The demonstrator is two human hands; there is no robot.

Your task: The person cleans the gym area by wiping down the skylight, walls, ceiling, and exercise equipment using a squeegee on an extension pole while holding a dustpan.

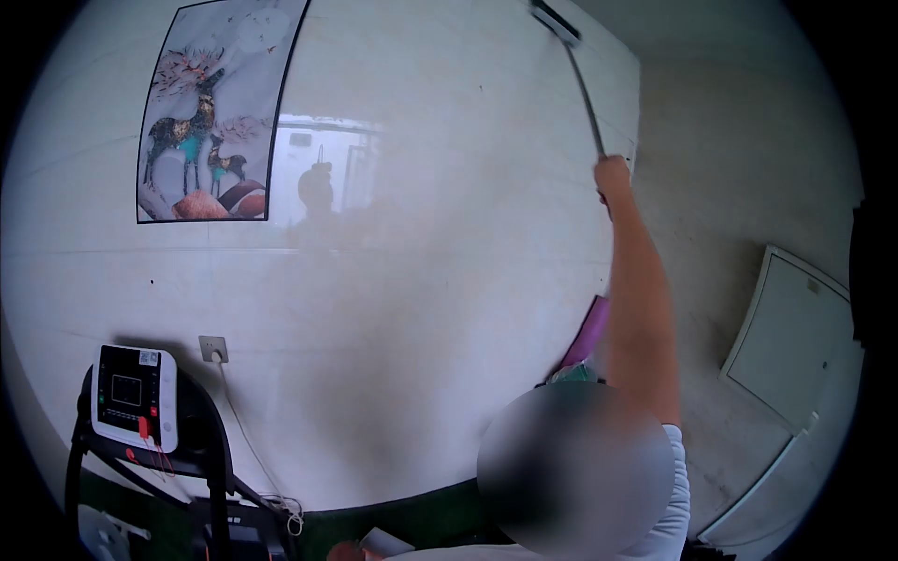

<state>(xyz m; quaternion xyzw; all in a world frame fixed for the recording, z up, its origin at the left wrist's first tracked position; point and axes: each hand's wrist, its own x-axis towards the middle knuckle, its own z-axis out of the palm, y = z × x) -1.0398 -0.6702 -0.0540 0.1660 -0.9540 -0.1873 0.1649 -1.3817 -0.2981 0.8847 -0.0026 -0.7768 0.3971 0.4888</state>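
Note:
My right hand [613, 176], on a bare arm raised high toward the upper right, is closed around the grey handle of a long-handled wiper [586, 98]. Its narrow, dark-and-pale head [557, 25] is against or very close to the glossy white wall [421, 187], near the corner; I cannot tell whether it touches. At the bottom edge a small skin-coloured patch [345, 551], perhaps my left hand, shows beside a flat pale object [385, 541]. Its fingers cannot be made out. A round blur covers the area beside my white sleeve [681, 486].
A framed deer picture [210, 131] hangs on the wall at upper left. Below stands a treadmill [136, 397], its white cord running to a wall socket [213, 349]. A purple item [586, 334] leans near the corner. A grey panel box [790, 332] is on the right wall.

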